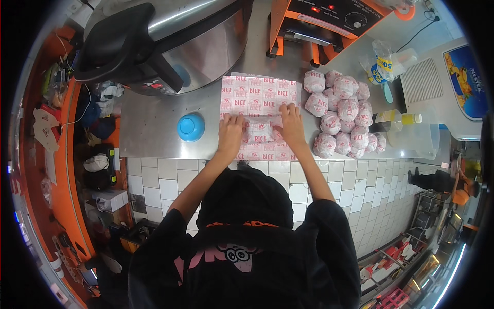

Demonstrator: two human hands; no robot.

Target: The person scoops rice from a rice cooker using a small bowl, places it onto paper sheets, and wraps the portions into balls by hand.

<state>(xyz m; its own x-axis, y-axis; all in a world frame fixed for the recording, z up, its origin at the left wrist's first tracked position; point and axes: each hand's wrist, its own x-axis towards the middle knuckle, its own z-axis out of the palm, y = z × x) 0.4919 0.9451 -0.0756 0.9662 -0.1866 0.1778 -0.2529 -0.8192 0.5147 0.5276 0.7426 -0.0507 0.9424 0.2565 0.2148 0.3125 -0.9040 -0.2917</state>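
Note:
A partly folded packet in red-printed white wrapping paper (pixel 259 131) lies in front of me on a stack of matching sheets (pixel 251 90). At its left end, my left hand (pixel 230 133) grips the paper with bent fingers. My right hand (pixel 292 125) holds the opposite end, its thumb against the side fold and its fingers curled over the top. What is inside the packet is hidden by the paper. To the left of the sheets, a small blue bowl (pixel 190 127) rests upside down on the steel table (pixel 154 127).
Several round wrapped packets (pixel 347 110) are piled right of the sheets. Behind stand a large rice cooker (pixel 200 50) and an orange cup sealing machine (pixel 320 27). A bottle with a yellow cap (pixel 397 117) and a clear plastic container (pixel 418 133) stand farther right. Another person (pixel 447 183) is far right.

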